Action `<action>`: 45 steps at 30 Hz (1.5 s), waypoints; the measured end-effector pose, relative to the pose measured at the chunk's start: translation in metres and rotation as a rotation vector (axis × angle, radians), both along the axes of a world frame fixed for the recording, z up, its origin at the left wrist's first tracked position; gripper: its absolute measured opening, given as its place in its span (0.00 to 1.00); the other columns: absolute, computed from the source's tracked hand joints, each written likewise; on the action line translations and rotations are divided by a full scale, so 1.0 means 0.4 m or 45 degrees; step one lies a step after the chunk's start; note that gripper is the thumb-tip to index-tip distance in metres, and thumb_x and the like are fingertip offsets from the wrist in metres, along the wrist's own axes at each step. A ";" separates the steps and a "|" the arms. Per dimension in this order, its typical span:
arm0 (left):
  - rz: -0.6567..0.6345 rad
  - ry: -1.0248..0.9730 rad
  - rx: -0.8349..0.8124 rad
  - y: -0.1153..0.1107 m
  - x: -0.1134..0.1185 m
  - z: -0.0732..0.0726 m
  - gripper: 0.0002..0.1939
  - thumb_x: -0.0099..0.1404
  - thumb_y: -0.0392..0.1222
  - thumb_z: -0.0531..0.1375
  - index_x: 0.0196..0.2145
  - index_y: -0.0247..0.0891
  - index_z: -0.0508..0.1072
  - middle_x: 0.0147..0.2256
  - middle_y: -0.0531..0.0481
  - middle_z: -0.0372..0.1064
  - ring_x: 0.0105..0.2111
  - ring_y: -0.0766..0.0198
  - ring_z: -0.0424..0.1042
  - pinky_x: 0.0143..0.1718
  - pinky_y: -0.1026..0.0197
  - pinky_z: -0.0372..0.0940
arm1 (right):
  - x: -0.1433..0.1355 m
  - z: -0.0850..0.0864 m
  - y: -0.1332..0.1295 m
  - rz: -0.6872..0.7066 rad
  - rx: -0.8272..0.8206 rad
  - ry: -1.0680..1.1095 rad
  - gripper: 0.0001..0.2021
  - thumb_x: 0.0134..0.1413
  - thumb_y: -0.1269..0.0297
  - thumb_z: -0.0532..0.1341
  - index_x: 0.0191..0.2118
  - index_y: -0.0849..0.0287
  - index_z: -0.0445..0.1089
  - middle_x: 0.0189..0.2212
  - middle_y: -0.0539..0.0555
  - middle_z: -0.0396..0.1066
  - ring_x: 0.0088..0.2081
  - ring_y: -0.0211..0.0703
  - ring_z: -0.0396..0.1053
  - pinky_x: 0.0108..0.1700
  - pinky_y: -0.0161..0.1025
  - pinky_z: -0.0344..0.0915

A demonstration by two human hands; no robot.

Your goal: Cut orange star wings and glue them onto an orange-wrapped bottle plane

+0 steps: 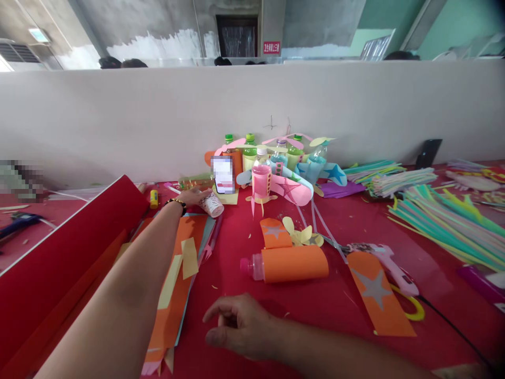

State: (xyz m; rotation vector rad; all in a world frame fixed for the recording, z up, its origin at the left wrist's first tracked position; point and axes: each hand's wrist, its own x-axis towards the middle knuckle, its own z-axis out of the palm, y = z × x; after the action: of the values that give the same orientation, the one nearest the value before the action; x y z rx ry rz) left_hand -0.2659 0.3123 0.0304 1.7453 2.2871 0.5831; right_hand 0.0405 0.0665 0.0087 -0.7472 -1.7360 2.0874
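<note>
My left hand [193,198] reaches far forward at the left and touches a white patterned paper cup [212,204] lying on its side; its fingertips are too small to make out. Near the front, my right hand [239,326] hovers over the red table with its fingers loosely curled and apart, holding nothing. Beyond it lies a bottle wrapped in orange paper [295,264], its pink cap pointing left. Behind the bottle are an orange piece with a grey star [275,231] and pale yellow petal shapes [302,234]. An orange wing strip with a star [374,295] lies to the right.
Decorated bottle planes [262,181] and a phone [224,176] stand by the white partition [252,105]. A pink glue gun [394,271], yellow-handled scissors [418,310] and pipe cleaners [453,221] lie right. Orange sheets [173,321], a red board [79,263] and a glue stick [153,199] are left.
</note>
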 end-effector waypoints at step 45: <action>-0.320 0.528 0.569 -0.296 0.136 -0.004 0.19 0.66 0.46 0.55 0.54 0.58 0.71 0.63 0.52 0.54 0.50 0.51 0.69 0.40 0.57 0.65 | 0.002 0.025 0.001 -0.011 0.257 -0.063 0.16 0.50 0.59 0.65 0.42 0.64 0.75 0.22 0.46 0.61 0.24 0.31 0.55 0.27 0.30 0.54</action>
State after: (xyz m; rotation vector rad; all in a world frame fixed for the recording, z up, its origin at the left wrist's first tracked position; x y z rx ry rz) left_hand -0.2113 0.1938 0.0287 2.5301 2.2472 0.7891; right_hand 0.0413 0.0670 0.0187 -0.7498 -1.9308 1.8664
